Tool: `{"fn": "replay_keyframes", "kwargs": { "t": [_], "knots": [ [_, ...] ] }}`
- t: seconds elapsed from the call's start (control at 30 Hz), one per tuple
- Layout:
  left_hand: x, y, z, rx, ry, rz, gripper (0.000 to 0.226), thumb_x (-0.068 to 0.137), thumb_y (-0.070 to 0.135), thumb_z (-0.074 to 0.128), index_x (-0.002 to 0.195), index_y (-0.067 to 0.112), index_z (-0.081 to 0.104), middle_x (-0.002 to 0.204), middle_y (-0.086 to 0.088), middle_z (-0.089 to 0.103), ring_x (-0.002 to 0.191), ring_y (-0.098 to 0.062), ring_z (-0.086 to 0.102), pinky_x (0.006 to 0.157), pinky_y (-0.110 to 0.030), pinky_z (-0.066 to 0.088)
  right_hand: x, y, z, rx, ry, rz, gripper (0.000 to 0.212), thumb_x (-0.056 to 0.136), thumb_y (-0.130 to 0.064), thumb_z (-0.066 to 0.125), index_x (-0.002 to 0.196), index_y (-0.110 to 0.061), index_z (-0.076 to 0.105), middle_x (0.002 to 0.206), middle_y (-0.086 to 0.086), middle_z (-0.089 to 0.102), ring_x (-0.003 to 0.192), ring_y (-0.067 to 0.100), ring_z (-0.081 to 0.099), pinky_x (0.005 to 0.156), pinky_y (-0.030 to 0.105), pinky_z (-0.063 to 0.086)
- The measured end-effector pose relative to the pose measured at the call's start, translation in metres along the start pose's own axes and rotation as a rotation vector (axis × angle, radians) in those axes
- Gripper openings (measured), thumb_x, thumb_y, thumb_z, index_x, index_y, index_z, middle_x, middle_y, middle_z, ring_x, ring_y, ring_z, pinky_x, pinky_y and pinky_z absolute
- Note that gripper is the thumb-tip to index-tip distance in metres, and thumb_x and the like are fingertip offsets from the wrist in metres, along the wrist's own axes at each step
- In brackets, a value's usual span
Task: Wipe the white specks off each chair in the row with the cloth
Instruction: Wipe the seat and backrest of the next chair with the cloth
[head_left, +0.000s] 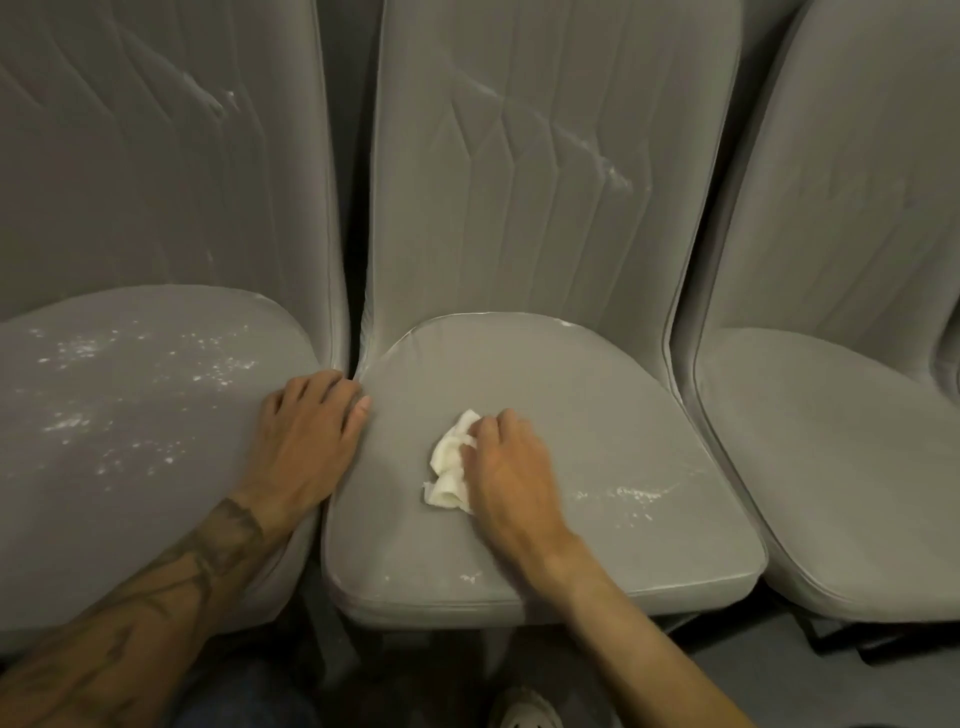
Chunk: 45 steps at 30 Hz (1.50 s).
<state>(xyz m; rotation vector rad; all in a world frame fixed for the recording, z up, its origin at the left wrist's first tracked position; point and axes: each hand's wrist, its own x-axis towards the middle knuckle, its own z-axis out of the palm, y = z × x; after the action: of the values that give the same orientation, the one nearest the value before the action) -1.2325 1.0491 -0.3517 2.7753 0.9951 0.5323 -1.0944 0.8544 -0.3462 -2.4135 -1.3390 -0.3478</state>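
The right hand (506, 462) curls its fingers over a crumpled cloth (449, 467), pressing it onto the centre of the middle chair (597, 405) seat. The cloth sticks out just left of the knuckles, its long axis running front to back. The left hand (306, 431) rests, fingers loosely bent, on the left chair (130, 467) seat's right edge, and white specks (623, 496) lie near the middle seat's front right edge.

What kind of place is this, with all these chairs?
Hard to say; perhaps an indoor hall or furniture storeroom. The left chair, middle chair and right chair, matching grey padded ones, stand in a row on a dark floor; white specks dust two, and the right hand holds a cloth.
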Motion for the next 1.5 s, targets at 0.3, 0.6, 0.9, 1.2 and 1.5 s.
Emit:
{"fn": "replay_keyframes", "kwargs": {
  "t": [0.3, 0.6, 0.9, 1.2, 1.5],
  "knots": [
    [-0.002, 0.002, 0.001, 0.021, 0.014, -0.01, 0.051, 0.101, 0.049, 0.031, 0.123, 0.018, 0.066, 0.132, -0.009, 0.062, 0.119, -0.036, 0.056, 0.099, -0.053, 0.043, -0.005, 0.035, -0.008, -0.038, 0.011, -0.075, 0.014, 0.092, -0.027, 0.053, 0.097, -0.013, 0.055, 0.093, 0.009, 0.054, 0.079, 0.032, 0.052, 0.066, 0.041, 0.042],
    [-0.003, 0.004, -0.001, 0.026, 0.018, -0.007, 0.053, 0.101, 0.05, 0.031, 0.124, 0.017, 0.066, 0.134, -0.012, 0.061, 0.12, -0.038, 0.055, 0.099, -0.056, 0.044, -0.033, 0.004, -0.017, 0.054, -0.017, -0.093, 0.022, 0.099, -0.032, 0.041, 0.103, -0.016, 0.055, 0.099, 0.005, 0.054, 0.083, 0.024, 0.049, 0.073, 0.04, 0.042],
    [-0.003, 0.01, -0.005, 0.023, 0.016, -0.024, 0.055, 0.1, 0.049, 0.033, 0.124, 0.015, 0.068, 0.133, -0.015, 0.062, 0.119, -0.041, 0.056, 0.098, -0.06, 0.044, -0.018, 0.089, -0.027, -0.205, 0.084, 0.211, 0.024, 0.084, -0.027, 0.069, 0.094, -0.01, 0.057, 0.088, 0.011, 0.055, 0.072, 0.033, 0.053, 0.06, 0.041, 0.042],
    [-0.005, 0.012, -0.008, 0.014, 0.008, -0.046, 0.055, 0.099, 0.051, 0.035, 0.126, 0.016, 0.068, 0.136, -0.014, 0.061, 0.12, -0.043, 0.055, 0.1, -0.06, 0.043, -0.023, 0.139, -0.033, -0.177, -0.03, 0.163, 0.028, 0.094, -0.039, 0.056, 0.1, -0.012, 0.059, 0.096, 0.009, 0.055, 0.081, 0.032, 0.052, 0.069, 0.043, 0.043],
    [-0.007, 0.011, -0.009, -0.01, -0.004, -0.061, 0.057, 0.1, 0.054, 0.031, 0.126, 0.016, 0.066, 0.135, -0.017, 0.061, 0.119, -0.046, 0.055, 0.1, -0.061, 0.044, -0.052, 0.089, -0.051, 0.046, -0.13, 0.006, 0.032, 0.101, -0.042, 0.038, 0.108, -0.016, 0.054, 0.104, 0.003, 0.052, 0.087, 0.021, 0.048, 0.078, 0.037, 0.043]
  ]
}}
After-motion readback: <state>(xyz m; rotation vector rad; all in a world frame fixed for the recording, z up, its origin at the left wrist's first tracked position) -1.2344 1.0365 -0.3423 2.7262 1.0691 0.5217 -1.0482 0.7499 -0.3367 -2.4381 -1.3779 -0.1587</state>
